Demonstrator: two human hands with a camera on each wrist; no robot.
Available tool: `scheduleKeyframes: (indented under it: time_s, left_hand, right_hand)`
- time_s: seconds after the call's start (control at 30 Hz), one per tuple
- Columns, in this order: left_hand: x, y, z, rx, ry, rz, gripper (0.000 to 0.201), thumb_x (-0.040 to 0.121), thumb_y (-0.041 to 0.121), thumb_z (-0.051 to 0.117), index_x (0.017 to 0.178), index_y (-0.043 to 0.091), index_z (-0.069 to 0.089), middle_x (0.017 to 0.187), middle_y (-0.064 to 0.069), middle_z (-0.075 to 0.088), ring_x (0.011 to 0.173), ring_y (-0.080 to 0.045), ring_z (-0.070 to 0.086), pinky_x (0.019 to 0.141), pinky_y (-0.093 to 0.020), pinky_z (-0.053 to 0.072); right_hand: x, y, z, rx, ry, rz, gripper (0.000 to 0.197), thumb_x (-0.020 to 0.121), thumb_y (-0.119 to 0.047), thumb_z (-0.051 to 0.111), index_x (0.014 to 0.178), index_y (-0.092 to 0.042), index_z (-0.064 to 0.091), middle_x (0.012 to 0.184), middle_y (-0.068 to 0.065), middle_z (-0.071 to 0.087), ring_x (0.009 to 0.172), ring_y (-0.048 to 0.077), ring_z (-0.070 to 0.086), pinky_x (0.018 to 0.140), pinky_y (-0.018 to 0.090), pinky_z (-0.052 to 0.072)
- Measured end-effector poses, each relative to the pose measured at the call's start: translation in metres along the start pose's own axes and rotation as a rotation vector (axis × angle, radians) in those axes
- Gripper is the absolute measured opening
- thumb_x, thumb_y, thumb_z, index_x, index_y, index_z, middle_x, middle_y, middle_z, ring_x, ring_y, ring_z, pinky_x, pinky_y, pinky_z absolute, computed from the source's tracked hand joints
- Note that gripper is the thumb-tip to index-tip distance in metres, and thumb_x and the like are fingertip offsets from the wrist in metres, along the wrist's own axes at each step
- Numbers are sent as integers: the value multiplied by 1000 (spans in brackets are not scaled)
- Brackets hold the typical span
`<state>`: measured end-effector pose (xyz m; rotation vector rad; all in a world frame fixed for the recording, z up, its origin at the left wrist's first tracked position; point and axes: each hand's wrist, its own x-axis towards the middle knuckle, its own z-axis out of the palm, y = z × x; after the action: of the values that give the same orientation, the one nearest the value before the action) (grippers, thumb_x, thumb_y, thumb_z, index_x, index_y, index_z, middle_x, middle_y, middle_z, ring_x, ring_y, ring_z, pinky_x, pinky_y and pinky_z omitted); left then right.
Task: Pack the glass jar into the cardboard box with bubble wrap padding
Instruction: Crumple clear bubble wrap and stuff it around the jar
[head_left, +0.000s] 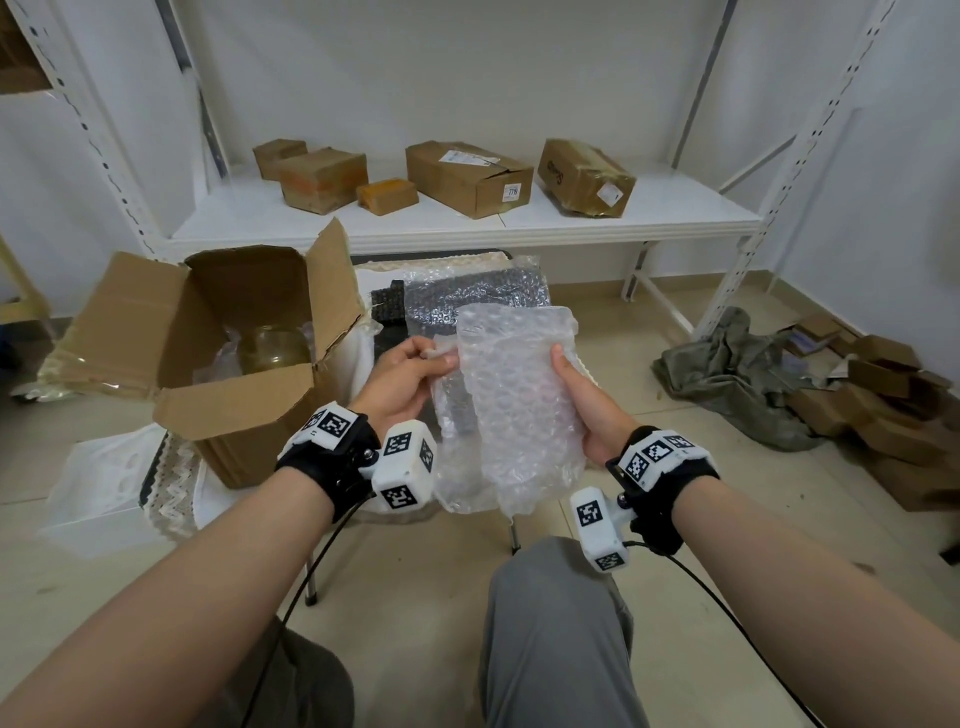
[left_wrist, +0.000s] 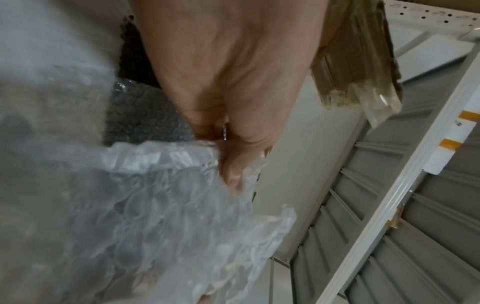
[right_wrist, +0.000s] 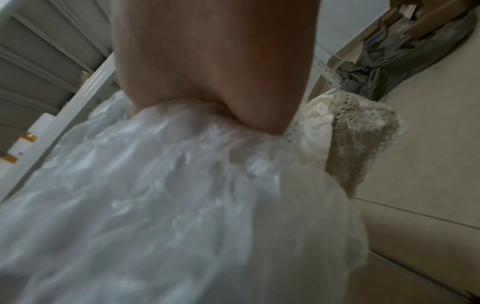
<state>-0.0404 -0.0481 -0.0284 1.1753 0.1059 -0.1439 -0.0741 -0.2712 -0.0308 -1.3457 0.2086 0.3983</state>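
Only "779" legible: shelf box label (head_left: 512, 192).

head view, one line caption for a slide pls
Both hands hold bubble wrap beside the open box with the jar inside.

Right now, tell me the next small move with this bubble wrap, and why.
Probably carry the bubble wrap left to the open cardboard box and tuck it around the glass jar. Both the left hand and right hand grip the sheet, and the jar already sits inside.
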Motion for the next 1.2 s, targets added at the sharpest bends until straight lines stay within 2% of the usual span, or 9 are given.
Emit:
scheduleKeyframes:
  time_s: [0.27,0.33,0.47,0.53,0.6,0.73,0.87,1.0,1.2]
  left_hand:
    - [5,-1,-5,-293,164,40,22,95,-11,48,97,9,57,92,-6,67,82,-11,67,63,-18,56]
    - [2,4,-4,-339,104,-10,11,100,9,51,108,9,58,99,-8,69,87,-14,69,74,-26,57]
    - [-11,8,-6,20,-87,-115,53,87,58,56,122,18,59,116,-5,71,109,-21,67,93,-38,51]
    - [-18,3,-6,255,-187,-160,58,78,52,69,125,19,59,117,-5,71,111,-24,67,90,-38,51]
    - [-22,-4,-5,339,-228,-196,54,78,26,79,127,13,59,117,-8,71,109,-27,67,91,-41,53]
    - [-23,-15,0,317,-49,-157,41,77,-1,77,116,1,65,103,-14,75,93,-27,73,83,-38,58]
    - [-15,-14,-4,371,18,-94,30,84,19,76,108,0,70,99,-15,75,99,-33,70,93,-44,55]
    - [-7,-12,-10,457,55,-66,40,90,43,66,83,4,65,88,-12,68,90,-28,65,101,-44,48]
    - [-15,-9,-11,416,-120,-189,64,92,64,46,130,14,59,125,-6,67,115,-23,64,103,-41,47]
  right_hand:
    - [1,8,-5,-7,-34,53,38,90,-37,63,116,-9,67,118,15,69,110,34,65,107,51,43]
    - [0,6,-5,14,-34,78,32,89,-34,57,110,-11,66,113,15,65,104,32,60,105,46,41]
    - [3,7,-4,-17,16,54,41,89,-24,61,124,-2,61,126,24,63,114,42,62,106,55,42]
    - [4,10,-2,-45,27,39,44,91,-20,64,129,1,57,124,24,65,114,41,63,101,57,46]
    - [7,14,-1,-58,10,29,46,90,-18,68,129,3,57,121,24,67,112,40,64,99,57,48]
    - [6,15,5,-50,-44,19,51,87,-23,72,130,0,57,124,22,66,113,38,65,100,57,48]
    - [0,11,6,2,-131,60,44,94,-31,59,131,-8,56,125,15,67,113,32,66,101,48,49]
    - [-7,7,6,-11,-213,119,34,96,-23,51,128,-11,54,120,11,65,96,23,69,75,33,59]
    - [3,14,10,-49,-170,18,57,83,-3,70,137,-2,49,130,21,62,118,39,61,102,57,46]
